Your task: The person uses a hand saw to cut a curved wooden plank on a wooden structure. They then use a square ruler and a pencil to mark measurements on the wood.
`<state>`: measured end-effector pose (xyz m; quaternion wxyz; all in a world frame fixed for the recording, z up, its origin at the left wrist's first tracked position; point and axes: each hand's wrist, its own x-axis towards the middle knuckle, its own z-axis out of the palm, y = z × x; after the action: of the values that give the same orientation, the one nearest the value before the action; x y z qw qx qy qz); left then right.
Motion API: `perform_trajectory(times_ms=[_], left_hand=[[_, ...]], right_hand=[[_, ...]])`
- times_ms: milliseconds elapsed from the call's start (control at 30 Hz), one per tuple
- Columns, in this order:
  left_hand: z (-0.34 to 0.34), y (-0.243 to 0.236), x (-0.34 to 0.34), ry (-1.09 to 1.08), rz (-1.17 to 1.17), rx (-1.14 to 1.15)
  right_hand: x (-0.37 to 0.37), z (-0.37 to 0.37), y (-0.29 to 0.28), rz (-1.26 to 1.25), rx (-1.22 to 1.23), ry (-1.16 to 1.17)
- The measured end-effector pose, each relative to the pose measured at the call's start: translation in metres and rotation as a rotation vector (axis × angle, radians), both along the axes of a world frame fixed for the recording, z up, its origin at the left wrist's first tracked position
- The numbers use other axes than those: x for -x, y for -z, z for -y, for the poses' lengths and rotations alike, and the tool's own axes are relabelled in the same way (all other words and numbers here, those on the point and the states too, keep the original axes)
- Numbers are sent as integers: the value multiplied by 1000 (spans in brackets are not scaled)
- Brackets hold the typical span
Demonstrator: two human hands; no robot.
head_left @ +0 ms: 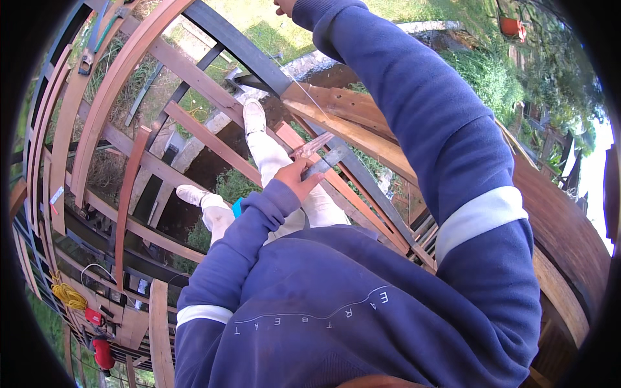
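My left hand (295,178) is closed around a flat grey metal piece (330,160) over my white-trousered leg, near the middle of the view. A short, rough wooden piece (312,143) lies just beyond it. My right arm stretches up to the top edge, where my right hand (283,8) is cut off by the frame; its fingers are curled, and what they hold, if anything, is hidden. A thin line crosses the curved wooden beam (346,133) to the right of my feet.
I stand on open timber and dark metal framing (204,139) above ground, water and plants. Loose planks (132,213) lie across it at left. A yellow coiled cord (68,294) and red tools (102,354) sit at lower left. A broad curved wooden band (563,213) runs along the right.
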<state>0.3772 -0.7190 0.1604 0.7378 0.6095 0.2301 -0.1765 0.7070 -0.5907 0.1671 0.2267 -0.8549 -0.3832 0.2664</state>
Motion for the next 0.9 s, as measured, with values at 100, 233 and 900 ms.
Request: perform_trajectory(times_ms=[100, 233, 900], left_hand=[[12, 15, -19, 17, -30, 22], [25, 27, -30, 21, -57, 70], [32, 28, -48, -89, -29, 120]], right_hand=[[-6, 41, 24, 10, 248, -234], [-3, 110, 43, 16, 500, -396], [-12, 205, 33, -758, 718, -18]])
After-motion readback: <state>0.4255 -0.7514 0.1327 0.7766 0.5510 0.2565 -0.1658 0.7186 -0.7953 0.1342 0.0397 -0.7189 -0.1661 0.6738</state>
